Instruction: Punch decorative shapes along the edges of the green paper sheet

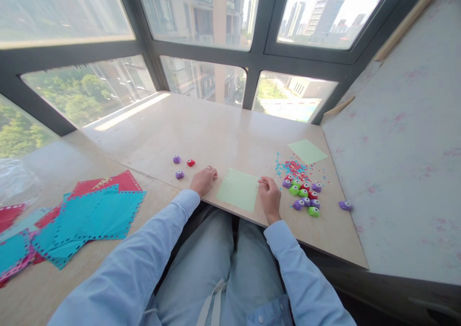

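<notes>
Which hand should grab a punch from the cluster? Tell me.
Right. The right hand rests at the green sheet's right edge, right beside the cluster of punches. The left hand sits on the sheet's far side, nearer three separate punches, so it would likely have to cross over.

A pale green square sheet of paper (238, 189) lies flat on the beige board, near its front edge, turned slightly askew; its top edge shows a row of small punched notches; the left hand (203, 180) rests curled just beside its left edge; the right hand (269, 194) sits at its right edge, fingers pinched at the upper right corner; whether they grip the paper cannot be told.
</notes>
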Demonstrator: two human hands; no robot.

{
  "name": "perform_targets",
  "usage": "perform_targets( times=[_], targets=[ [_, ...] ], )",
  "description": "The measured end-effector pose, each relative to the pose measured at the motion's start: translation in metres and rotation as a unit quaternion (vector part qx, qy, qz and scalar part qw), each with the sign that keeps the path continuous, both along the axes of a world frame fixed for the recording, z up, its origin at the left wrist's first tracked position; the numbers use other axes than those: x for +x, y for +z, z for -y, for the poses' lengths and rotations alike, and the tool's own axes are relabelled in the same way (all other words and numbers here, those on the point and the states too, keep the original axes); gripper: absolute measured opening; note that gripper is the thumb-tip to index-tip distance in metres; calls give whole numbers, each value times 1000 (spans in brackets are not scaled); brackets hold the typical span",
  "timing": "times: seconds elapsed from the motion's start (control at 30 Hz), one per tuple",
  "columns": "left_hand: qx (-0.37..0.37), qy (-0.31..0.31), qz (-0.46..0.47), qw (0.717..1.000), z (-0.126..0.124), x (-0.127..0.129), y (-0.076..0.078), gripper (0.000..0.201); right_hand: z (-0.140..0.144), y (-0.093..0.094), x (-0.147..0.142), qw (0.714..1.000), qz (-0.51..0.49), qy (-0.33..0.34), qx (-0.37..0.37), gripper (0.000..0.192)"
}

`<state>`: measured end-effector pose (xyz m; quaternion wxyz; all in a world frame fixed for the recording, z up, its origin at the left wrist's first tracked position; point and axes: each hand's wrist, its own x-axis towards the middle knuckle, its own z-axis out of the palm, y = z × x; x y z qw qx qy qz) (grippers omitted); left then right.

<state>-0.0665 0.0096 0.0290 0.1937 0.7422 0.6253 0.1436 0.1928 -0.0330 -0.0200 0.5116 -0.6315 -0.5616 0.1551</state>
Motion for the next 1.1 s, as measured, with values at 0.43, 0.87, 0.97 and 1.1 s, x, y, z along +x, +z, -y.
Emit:
perform_targets(
  times=[0.43, 0.87, 0.97, 1.1],
  targets=[
    [-70, 158, 387, 906, -5, 11, 9, 13, 1, 2, 0, 1000, -11, 1, -9, 27],
    [-334, 139, 803, 473, 14, 61, 46, 44, 2, 8, -3, 999, -38, 3, -16, 25],
    [-372, 116, 818, 422, 15, 70, 47, 41, 3, 9, -4, 999, -45, 5, -15, 25],
    [-411, 116, 786, 447, 14, 82, 49, 37, 3, 9, -4, 999, -49, 6, -18, 24]
  ],
)
